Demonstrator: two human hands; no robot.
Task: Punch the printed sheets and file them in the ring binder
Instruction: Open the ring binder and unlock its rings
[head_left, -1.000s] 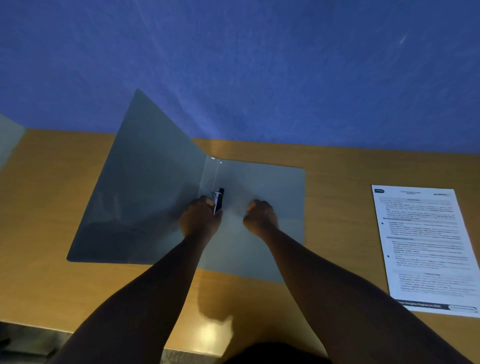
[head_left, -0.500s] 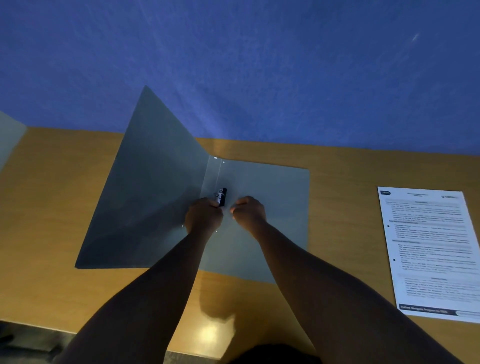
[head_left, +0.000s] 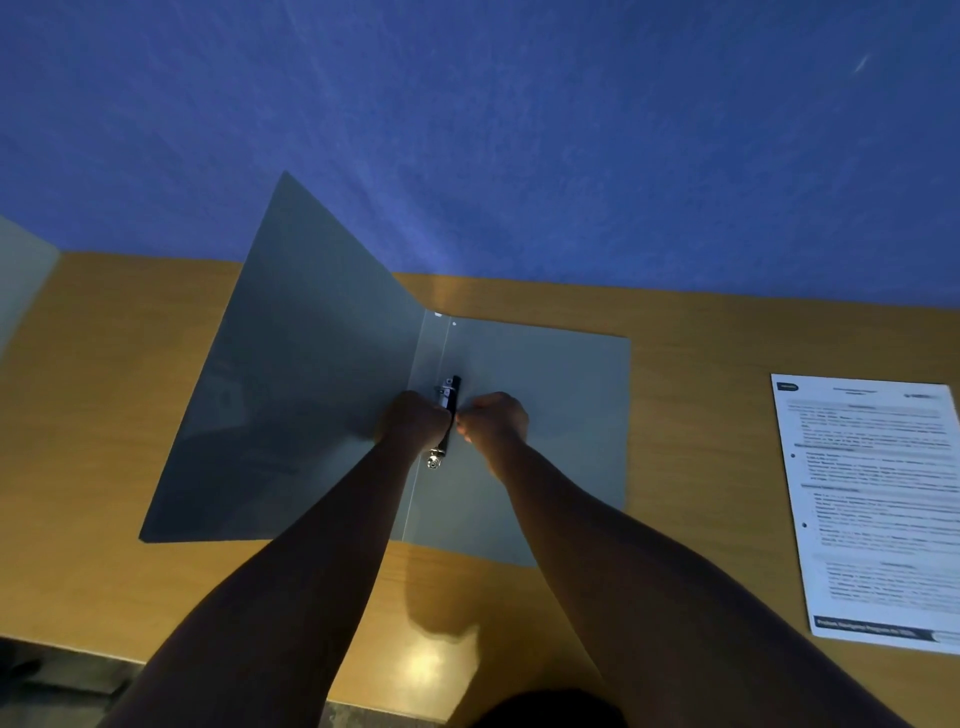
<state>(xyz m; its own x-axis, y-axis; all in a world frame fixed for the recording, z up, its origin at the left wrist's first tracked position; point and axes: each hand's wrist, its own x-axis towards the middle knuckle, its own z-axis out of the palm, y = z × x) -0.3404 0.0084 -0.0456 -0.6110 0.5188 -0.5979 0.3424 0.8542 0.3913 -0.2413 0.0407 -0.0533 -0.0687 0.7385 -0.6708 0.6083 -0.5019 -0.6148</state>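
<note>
From the head view, the grey ring binder (head_left: 545, 415) lies open on the wooden table (head_left: 727, 364), its thin, flexible left cover raised. Both hands curl around the stiff metal ring mechanism (head_left: 448, 400): left hand (head_left: 415, 423) and right hand (head_left: 496, 415) pinching it. The light printed sheets (head_left: 878, 509) lie well apart, rightward.

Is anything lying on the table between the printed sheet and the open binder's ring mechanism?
Nothing visible. The printed sheet lies right of the binder across bare table; only both hands sit at the ring mechanism.
</note>
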